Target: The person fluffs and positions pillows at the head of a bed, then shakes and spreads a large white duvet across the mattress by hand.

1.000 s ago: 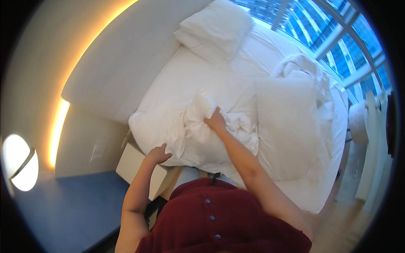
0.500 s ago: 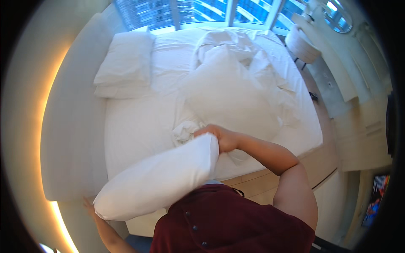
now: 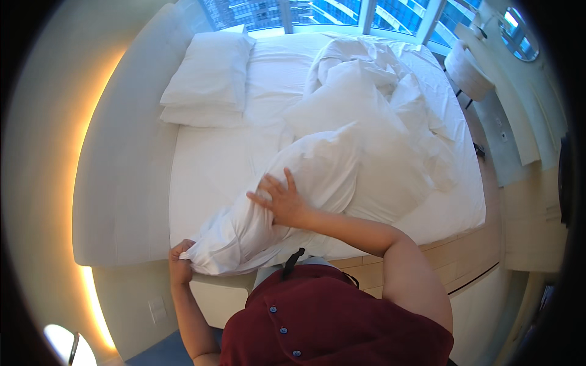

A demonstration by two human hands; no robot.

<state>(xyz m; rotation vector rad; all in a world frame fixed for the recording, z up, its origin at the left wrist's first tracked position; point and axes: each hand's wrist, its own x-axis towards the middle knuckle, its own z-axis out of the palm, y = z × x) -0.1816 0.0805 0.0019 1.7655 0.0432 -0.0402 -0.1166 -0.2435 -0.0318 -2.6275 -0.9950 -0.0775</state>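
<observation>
A white pillow in its pillowcase (image 3: 323, 165) lies slanted over the near side of the bed (image 3: 204, 177), its far end plump. Toward me the fabric goes slack and wrinkled. My left hand (image 3: 181, 262) is closed on a corner of the pillowcase by the bed's near left edge. Spread fingers of my right hand (image 3: 281, 198) press flat against the pillow's middle. Beyond it, a large white pillow (image 3: 348, 110) without visible wrinkles rests against a bunched white duvet (image 3: 421, 97).
Stacked white pillows (image 3: 207, 73) lie by the padded headboard (image 3: 128, 146), which has a glowing strip behind it. A pale bedside cabinet (image 3: 220, 299) stands below the near left edge. At the far right are a chair (image 3: 469, 70) and a long desk (image 3: 513, 110). Windows (image 3: 329, 12) line the back.
The pillow has swung from in front of me onto the bed. My left hand has come up and closed on the pillowcase corner; my right hand has let go and opened against the pillow.
</observation>
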